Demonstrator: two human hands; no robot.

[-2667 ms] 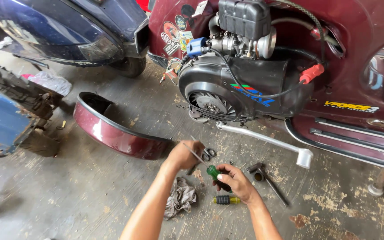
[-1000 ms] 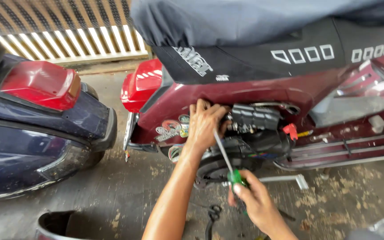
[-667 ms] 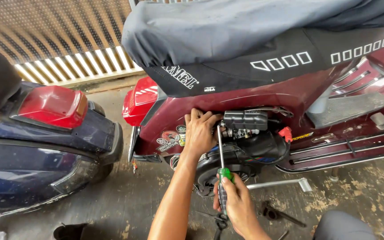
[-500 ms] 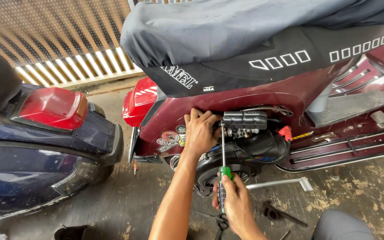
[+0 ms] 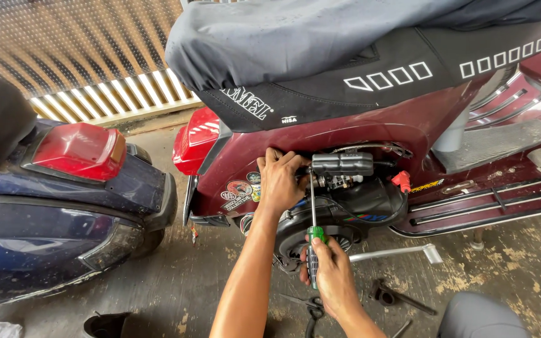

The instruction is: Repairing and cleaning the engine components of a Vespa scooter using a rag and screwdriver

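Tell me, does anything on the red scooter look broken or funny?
Yes. The maroon scooter has no side cover, so its engine shows bare. The right hand holds a screwdriver up into it, the left hand rests there, and tools lie on the floor.

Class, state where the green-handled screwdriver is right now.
In the head view, the green-handled screwdriver stands upright at centre, its handle in the right hand, its tip up at the maroon scooter's engine beside the left hand.

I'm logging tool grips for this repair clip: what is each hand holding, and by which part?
The right hand holds a screwdriver by its green-and-black handle. The left hand rests on the engine; no held thing shows.
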